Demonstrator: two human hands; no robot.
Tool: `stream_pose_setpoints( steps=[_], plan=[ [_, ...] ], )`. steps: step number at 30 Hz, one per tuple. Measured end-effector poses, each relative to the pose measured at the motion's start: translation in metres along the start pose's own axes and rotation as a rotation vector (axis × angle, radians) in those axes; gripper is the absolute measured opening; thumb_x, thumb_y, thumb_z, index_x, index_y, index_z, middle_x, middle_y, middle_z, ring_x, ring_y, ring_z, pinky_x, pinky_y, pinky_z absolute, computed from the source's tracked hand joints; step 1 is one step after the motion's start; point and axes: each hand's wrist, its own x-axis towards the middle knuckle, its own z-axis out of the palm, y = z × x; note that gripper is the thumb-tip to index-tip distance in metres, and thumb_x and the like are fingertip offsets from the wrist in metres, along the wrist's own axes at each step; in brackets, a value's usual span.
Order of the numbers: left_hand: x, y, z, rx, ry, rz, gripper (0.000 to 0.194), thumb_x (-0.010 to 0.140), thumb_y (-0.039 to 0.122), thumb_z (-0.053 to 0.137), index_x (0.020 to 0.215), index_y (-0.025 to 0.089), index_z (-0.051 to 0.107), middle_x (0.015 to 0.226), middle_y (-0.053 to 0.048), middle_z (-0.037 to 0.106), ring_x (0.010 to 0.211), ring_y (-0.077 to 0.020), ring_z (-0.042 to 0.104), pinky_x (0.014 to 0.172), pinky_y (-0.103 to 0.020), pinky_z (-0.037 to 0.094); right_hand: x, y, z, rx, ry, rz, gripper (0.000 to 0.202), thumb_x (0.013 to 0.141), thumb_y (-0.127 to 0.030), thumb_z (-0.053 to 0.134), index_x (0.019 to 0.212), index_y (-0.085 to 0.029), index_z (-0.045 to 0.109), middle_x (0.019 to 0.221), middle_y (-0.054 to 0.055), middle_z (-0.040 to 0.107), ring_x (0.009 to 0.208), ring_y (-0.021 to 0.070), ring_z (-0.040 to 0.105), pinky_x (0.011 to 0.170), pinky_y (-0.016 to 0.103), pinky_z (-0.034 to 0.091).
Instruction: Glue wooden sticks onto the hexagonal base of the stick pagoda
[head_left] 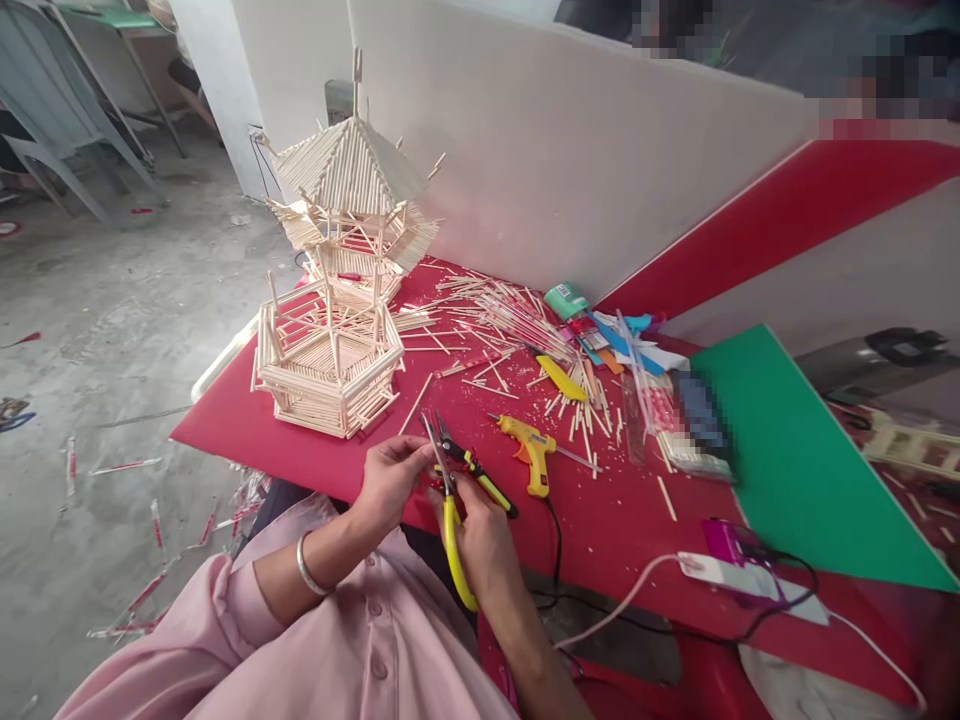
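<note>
My left hand (390, 480), with a bangle at the wrist, is closed in a pinch at the table's front edge; what it grips is too small to make out. Beside it my right hand (480, 520) is closed around yellow-handled scissors (454, 555), whose blades point up and away between the hands. Just beyond lie black and yellow pliers (486, 482) on the red table. A yellow glue gun (532, 452) rests to their right. At the left of the table stands a hexagonal stick structure (330, 365), with a roofed stick tower (349, 180) behind it.
Loose sticks (502, 310) and a yellow cutter (561, 378) lie across the red table (615, 540). A green board (817, 470) and a white power strip (735, 575) with cables are at the right. A wall (517, 130) rises behind; wrappers litter the floor at left.
</note>
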Motion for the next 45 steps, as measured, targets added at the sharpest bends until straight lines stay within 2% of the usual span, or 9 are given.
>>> stream_pose_setpoints(
  steps=[6, 12, 19, 24, 28, 31, 36, 41, 45],
  plan=[
    [-0.005, 0.001, -0.005, -0.007, -0.001, -0.005, 0.043, 0.051, 0.048, 0.088, 0.064, 0.013, 0.066, 0.048, 0.002, 0.057, 0.039, -0.0059, 0.045, 0.04, -0.018, 0.033, -0.005, -0.01, -0.001, -0.022, -0.047, 0.063, 0.04, 0.095, -0.039, 0.045, 0.124, -0.016, 0.06, 0.093, 0.011, 0.075, 0.086, 0.0261, 0.072, 0.071, 0.032, 0.053],
    [-0.011, 0.016, -0.02, 0.125, -0.147, 0.072, 0.043, 0.06, 0.051, 0.084, 0.063, 0.014, 0.061, 0.051, 0.003, 0.055, 0.044, -0.0062, 0.045, 0.046, -0.019, 0.037, -0.01, -0.027, -0.003, -0.01, 0.014, -0.011, 0.042, 0.093, -0.038, 0.048, 0.127, -0.015, 0.054, 0.117, 0.015, 0.069, 0.107, 0.026, 0.066, 0.084, 0.034, 0.053],
    [-0.017, 0.01, -0.028, 0.19, -0.245, 0.128, 0.047, 0.074, 0.062, 0.07, 0.072, 0.018, 0.053, 0.058, 0.005, 0.049, 0.051, -0.0079, 0.043, 0.047, -0.019, 0.036, -0.016, -0.028, 0.006, 0.079, -0.012, 0.029, 0.037, 0.092, -0.035, 0.048, 0.123, -0.017, 0.058, 0.096, 0.01, 0.074, 0.091, 0.0263, 0.071, 0.072, 0.031, 0.053],
    [-0.023, 0.003, -0.023, 0.233, -0.191, 0.137, 0.053, 0.082, 0.07, 0.054, 0.072, 0.018, 0.051, 0.06, 0.004, 0.045, 0.052, -0.0093, 0.042, 0.044, -0.019, 0.036, -0.016, -0.034, 0.01, 0.083, 0.021, 0.022, 0.032, 0.091, -0.034, 0.048, 0.115, -0.017, 0.061, 0.097, 0.012, 0.074, 0.09, 0.0263, 0.071, 0.074, 0.032, 0.054],
    [-0.021, -0.005, -0.015, 0.076, -0.043, 0.128, 0.055, 0.077, 0.072, 0.058, 0.068, 0.019, 0.045, 0.053, 0.009, 0.034, 0.046, -0.0065, 0.03, 0.041, -0.018, 0.028, -0.015, -0.04, 0.013, 0.037, 0.03, 0.017, 0.034, 0.087, -0.025, 0.045, 0.115, -0.016, 0.061, 0.1, 0.013, 0.074, 0.091, 0.0271, 0.071, 0.075, 0.033, 0.054],
    [-0.019, -0.013, -0.01, 0.015, 0.025, 0.137, 0.055, 0.076, 0.071, 0.06, 0.068, 0.02, 0.044, 0.053, 0.008, 0.037, 0.045, -0.0062, 0.03, 0.043, -0.019, 0.029, -0.017, -0.042, 0.014, -0.003, 0.015, 0.035, 0.034, 0.082, -0.019, 0.043, 0.11, -0.017, 0.062, 0.092, 0.012, 0.073, 0.083, 0.0262, 0.071, 0.07, 0.032, 0.053],
    [-0.021, -0.013, -0.008, 0.025, 0.029, 0.156, 0.052, 0.077, 0.069, 0.059, 0.067, 0.02, 0.045, 0.054, 0.007, 0.039, 0.046, -0.0075, 0.033, 0.045, -0.021, 0.031, -0.019, -0.042, 0.012, 0.039, -0.006, 0.065, 0.029, 0.083, -0.02, 0.044, 0.106, -0.019, 0.061, 0.083, 0.009, 0.072, 0.073, 0.023, 0.069, 0.064, 0.029, 0.051],
    [-0.024, 0.002, -0.01, 0.131, -0.008, 0.28, 0.055, 0.081, 0.07, 0.054, 0.063, 0.019, 0.044, 0.056, 0.005, 0.04, 0.051, -0.0087, 0.035, 0.05, -0.022, 0.033, -0.015, -0.04, 0.013, 0.198, -0.002, -0.045, 0.038, 0.087, -0.025, 0.047, 0.123, -0.019, 0.056, 0.1, 0.009, 0.072, 0.091, 0.0224, 0.07, 0.078, 0.031, 0.054],
    [-0.018, 0.005, -0.017, 0.254, 0.003, 0.356, 0.056, 0.083, 0.069, 0.054, 0.06, 0.019, 0.045, 0.056, 0.004, 0.041, 0.053, -0.0093, 0.037, 0.051, -0.023, 0.031, -0.019, -0.034, 0.013, 0.193, -0.03, -0.049, 0.036, 0.085, -0.024, 0.048, 0.119, -0.019, 0.059, 0.103, 0.01, 0.072, 0.094, 0.0235, 0.069, 0.081, 0.034, 0.054]
  ],
)
